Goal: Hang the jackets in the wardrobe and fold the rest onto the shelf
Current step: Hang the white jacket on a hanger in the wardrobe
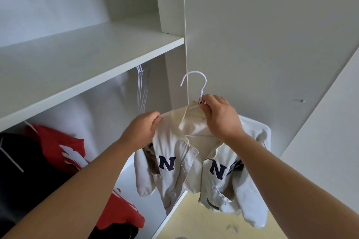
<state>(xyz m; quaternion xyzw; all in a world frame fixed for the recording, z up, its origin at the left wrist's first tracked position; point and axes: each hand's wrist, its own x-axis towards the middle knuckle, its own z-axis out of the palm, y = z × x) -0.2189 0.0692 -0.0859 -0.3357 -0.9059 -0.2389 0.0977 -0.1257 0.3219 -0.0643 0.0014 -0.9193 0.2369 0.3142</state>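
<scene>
**Jacket may slip before the hook lands**

At centre frame, your left grip (142, 130) pinches the cream jacket (219, 186) at its shoulder. Your right grip (219, 116) is closed round the neck of the white hanger (194, 72). The jacket hangs unzipped and is not yet on a rail. If you let go of the shoulder early, it may slide off. Farther in, the spare hangers (140, 87) under the shelf (87, 54) could snag your hook.

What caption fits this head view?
Left hand and right hand hold a cream jacket on its white hanger.
</scene>
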